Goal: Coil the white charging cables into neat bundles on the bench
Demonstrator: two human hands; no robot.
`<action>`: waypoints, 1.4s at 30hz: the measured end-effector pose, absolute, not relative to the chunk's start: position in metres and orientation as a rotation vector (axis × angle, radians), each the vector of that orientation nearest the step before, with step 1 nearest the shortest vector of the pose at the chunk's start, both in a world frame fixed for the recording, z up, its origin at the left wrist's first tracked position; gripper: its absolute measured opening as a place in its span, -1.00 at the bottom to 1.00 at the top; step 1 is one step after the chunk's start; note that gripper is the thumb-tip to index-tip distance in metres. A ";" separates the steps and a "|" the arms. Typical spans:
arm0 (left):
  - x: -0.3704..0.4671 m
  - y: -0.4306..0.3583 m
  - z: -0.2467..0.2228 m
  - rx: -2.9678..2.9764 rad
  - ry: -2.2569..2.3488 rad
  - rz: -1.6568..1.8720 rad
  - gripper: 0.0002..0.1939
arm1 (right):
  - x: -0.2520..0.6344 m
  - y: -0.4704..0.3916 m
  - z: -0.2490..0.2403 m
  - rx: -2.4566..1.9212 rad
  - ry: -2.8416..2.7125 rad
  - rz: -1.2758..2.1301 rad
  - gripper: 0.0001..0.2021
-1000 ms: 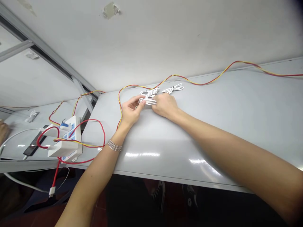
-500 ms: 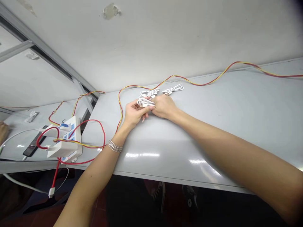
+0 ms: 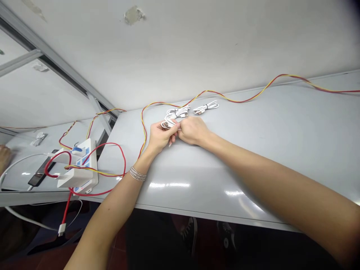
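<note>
A coiled white USB cable [image 3: 168, 124] is pinched between the thumb and fingers of my left hand [image 3: 160, 135], its plug end showing at the fingertips. My right hand [image 3: 194, 130] is closed in a fist against the left fingertips, gripping the right end of the same coil; its fingers are mostly hidden from above. Just behind lies a bundled white cable [image 3: 177, 111] with a dark tie. A second tied white cable [image 3: 206, 107] rests on the grey table [image 3: 242, 150], beyond my right hand.
A white power strip [image 3: 91, 165] with plugged-in adapters and red cords sits at the left. Red and yellow wires [image 3: 208, 90] run along the wall. Farther left are a black device [image 3: 42, 172], another white cable [image 3: 38, 139] and another person's hand [image 3: 4, 157].
My right hand has drawn slightly down and closer into a fist. The held coil now sits lower in my left fingers, uncovering more of the bundle behind.
</note>
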State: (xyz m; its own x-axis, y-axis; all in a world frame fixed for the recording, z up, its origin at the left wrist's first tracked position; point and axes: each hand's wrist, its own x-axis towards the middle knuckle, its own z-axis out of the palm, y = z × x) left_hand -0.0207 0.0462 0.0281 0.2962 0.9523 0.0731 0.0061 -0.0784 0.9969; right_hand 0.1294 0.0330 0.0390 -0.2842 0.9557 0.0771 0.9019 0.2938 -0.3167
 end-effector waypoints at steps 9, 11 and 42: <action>-0.023 0.048 0.027 1.458 0.987 1.036 -0.50 | 0.128 0.034 0.038 -1.699 -2.286 0.297 -0.61; -0.023 0.050 0.025 1.463 0.991 1.059 -0.51 | 0.128 0.033 0.039 -1.696 -2.277 0.313 -0.63; -0.032 0.053 0.026 1.566 0.831 0.936 -0.64 | 0.130 0.034 0.031 -1.618 -2.284 0.384 -0.65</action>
